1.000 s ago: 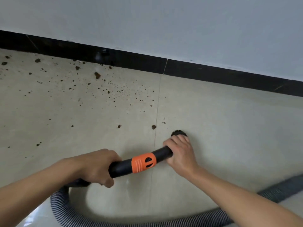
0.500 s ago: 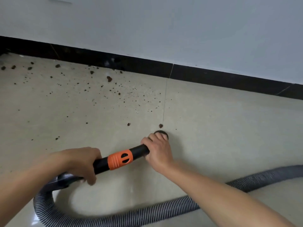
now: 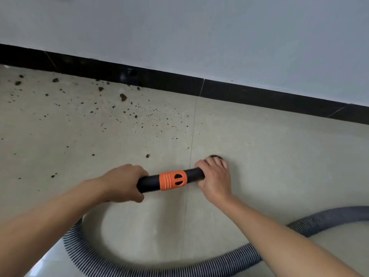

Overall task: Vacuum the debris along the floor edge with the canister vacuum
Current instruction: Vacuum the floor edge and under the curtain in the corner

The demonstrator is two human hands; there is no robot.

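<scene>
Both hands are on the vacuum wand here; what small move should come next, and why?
Probably slide the brush nozzle left across the tile seam to the nearest crumb. The right hand grips the wand just behind the nozzle, the left hand its rear end; the floor around the nozzle looks clean, while the debris lies leftward, up to the baseboard.
</scene>
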